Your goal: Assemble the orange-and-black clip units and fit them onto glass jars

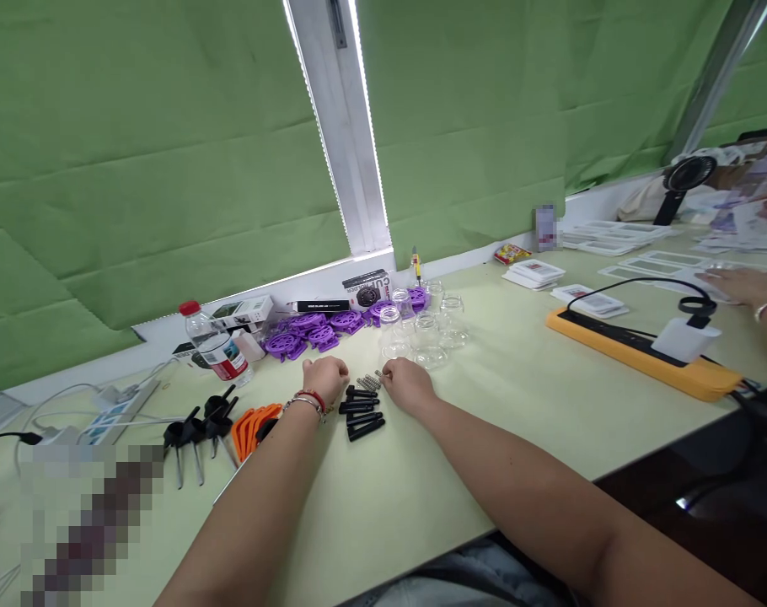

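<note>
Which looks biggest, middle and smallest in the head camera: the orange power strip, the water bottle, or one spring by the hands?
1. orange power strip, longest by far
2. water bottle
3. spring, tiny

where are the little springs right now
In the head view, the small springs lie on the table between the left hand and right hand, just beyond the black pins and nearer than the clear cups.

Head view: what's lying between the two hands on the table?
Small metal springs lie between the left hand and the right hand, with a row of black pins just nearer the person. The head view shows this.
</note>
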The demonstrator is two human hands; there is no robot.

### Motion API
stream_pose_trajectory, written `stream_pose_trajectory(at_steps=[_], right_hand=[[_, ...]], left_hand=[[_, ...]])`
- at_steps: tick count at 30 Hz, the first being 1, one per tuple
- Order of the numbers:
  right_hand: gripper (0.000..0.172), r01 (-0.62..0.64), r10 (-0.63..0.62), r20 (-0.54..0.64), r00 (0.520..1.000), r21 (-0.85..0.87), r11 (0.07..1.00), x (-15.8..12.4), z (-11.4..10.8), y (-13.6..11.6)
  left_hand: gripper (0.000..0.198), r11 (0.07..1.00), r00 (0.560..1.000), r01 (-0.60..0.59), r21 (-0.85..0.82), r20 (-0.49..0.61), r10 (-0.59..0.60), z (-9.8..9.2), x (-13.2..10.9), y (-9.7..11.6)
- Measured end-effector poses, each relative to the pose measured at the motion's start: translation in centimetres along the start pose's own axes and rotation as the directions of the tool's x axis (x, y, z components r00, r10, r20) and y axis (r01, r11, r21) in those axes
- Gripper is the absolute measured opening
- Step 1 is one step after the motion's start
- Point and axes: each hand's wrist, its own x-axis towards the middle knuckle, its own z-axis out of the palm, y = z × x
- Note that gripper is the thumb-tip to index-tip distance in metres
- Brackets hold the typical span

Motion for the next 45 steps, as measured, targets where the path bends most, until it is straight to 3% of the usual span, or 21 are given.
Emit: stream_pose_trajectory(at_steps=[10, 16, 22, 29, 33, 36, 40, 45], right_hand=[[0.023, 0.050, -0.050, 0.004, 0.999, -0.005, 0.999, -0.1, 0.0, 0.2], [0.024, 0.051, -0.051, 0.005, 0.999, -0.024, 0.998, 0.0, 0.0, 0.2], [0.024, 0.080, -0.079, 0.010, 0.997, -0.042, 0.996, 0.0, 0.3, 0.3], [0.027, 0.100, -0.100, 0.015, 0.995, -0.036, 0.994, -0.1, 0.1, 0.2], [0.030, 0.144, -0.144, 0.002, 0.990, -0.024, 0.989, -0.2, 0.1, 0.1], [0.030, 0.201, -0.202, -0.002, 0.979, -0.032, 0.979, -0.2, 0.1, -0.1], [0.030, 0.317, -0.317, 0.002, 0.948, -0.047, 0.947, -0.2, 0.3, -0.3], [0.033, 0.409, -0.408, 0.010, 0.913, -0.004, 0.913, -0.2, 0.8, 0.0]], left_hand=[[0.016, 1.000, 0.999, 0.018, -0.021, 0.034, -0.017, -0.2, -0.3, 0.5], [0.015, 0.995, 0.993, -0.012, -0.103, 0.118, 0.024, -0.5, -0.9, 0.9], [0.015, 0.991, 0.991, -0.029, -0.129, 0.130, 0.046, -0.5, -1.3, 1.2], [0.024, 0.992, 0.989, -0.012, -0.123, 0.146, 0.030, -1.8, -1.7, 2.0], [0.035, 0.991, 0.987, -0.080, -0.111, 0.130, 0.094, -3.2, -3.6, 2.4], [0.047, 0.963, 0.948, -0.261, -0.060, 0.169, 0.268, -3.6, -6.7, 2.8], [0.062, 0.964, 0.923, -0.265, -0.009, 0.286, 0.257, -2.6, -10.6, 3.3], [0.059, 0.972, 0.934, -0.236, 0.000, 0.277, 0.227, -0.8, -10.8, 3.9]])
